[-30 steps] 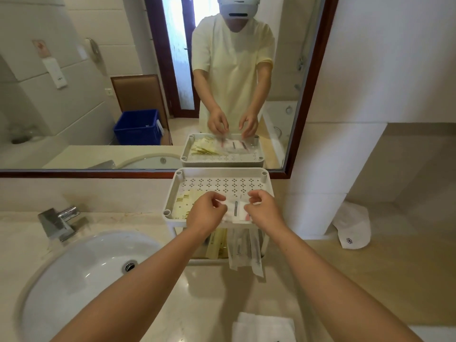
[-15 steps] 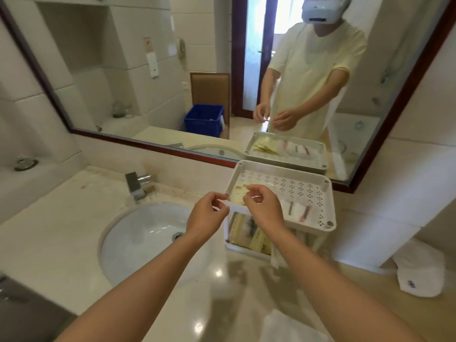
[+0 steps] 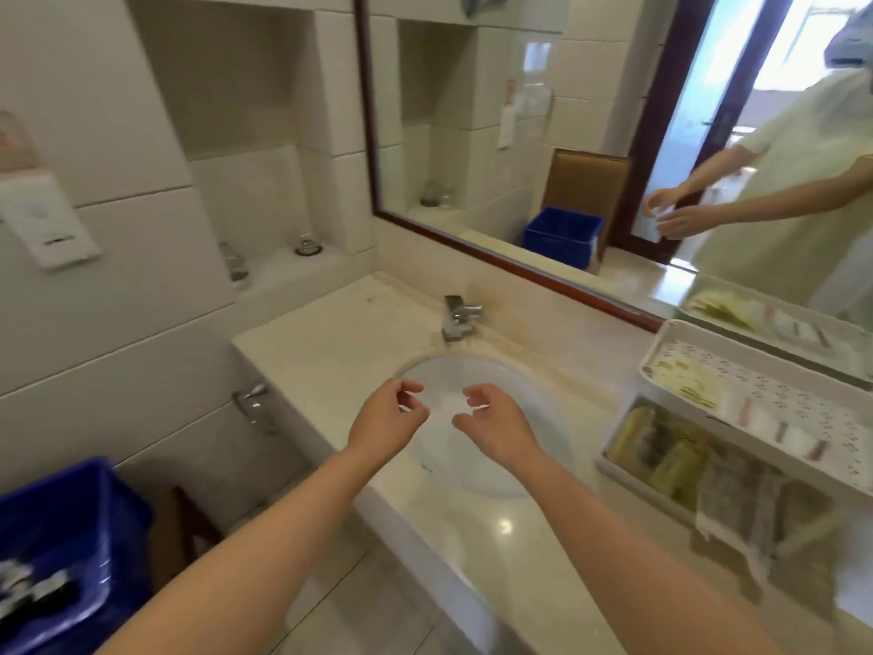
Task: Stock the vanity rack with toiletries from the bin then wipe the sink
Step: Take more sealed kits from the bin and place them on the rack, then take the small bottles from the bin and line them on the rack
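Risk 1: packets (image 3: 737,508) on the lower tier of the rack (image 3: 651,366), right of the sink (image 3: 453,375), overhung its front edge; a passing forearm could likely drag them off.
Risk 2: the carry route from the bin (image 3: 94,489), left of and below the sink, to the rack appeared to cross the basin; a loose pinch could drop an item into it.
Left hand (image 3: 385,420): above the sink's left rim; fingers loosely curled, thumb and fingertips apart; nothing visibly held or touched.
Right hand (image 3: 496,425): above the sink's centre; fingers loosely curled and apart; no item visible, although the frame was blurred.
Toiletries (image 3: 28,588): some lay in the bin; restocking judged unfinished, wiping not begun.
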`<state>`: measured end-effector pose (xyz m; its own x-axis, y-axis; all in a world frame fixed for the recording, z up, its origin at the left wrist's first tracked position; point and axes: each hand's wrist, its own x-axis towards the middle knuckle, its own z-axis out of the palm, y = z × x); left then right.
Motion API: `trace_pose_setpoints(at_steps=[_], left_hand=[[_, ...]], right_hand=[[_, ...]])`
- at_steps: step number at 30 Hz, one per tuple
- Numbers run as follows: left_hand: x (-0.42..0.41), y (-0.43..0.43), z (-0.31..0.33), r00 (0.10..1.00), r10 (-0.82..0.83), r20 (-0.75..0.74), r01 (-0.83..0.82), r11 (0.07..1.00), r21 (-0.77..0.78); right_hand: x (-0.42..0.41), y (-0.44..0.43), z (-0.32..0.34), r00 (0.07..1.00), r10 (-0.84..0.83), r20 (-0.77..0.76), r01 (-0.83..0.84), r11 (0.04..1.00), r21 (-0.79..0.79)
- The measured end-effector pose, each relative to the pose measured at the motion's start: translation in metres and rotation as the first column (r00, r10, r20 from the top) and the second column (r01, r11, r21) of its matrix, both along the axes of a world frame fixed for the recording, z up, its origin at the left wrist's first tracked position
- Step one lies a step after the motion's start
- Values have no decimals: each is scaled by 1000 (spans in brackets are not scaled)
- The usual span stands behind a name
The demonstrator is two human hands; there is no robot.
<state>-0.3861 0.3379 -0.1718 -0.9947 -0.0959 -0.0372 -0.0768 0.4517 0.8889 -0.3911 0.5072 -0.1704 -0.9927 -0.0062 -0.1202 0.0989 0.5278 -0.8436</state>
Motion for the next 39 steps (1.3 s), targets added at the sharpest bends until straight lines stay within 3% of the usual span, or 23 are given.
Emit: trace_pose_setpoints(at_steps=[9,18,27,39], left_hand=[[89,-177,-19,966,254,41,-251,966,-70],[184,-310,-31,866,492,85,-486,870,-83],[244,-391,-47,722,674,158,-674,736,-60],[248,-502,-72,580,783,225,-793,606,-64]], right_hand=[[42,-176,-11,950,311,-24,-310,949,52],[93,-331,-23,819,574,-11,-572,818,62],[116,-441,-34,669,743,5,-741,667,84],[95,-582,-60,511,853,105,-859,506,72]])
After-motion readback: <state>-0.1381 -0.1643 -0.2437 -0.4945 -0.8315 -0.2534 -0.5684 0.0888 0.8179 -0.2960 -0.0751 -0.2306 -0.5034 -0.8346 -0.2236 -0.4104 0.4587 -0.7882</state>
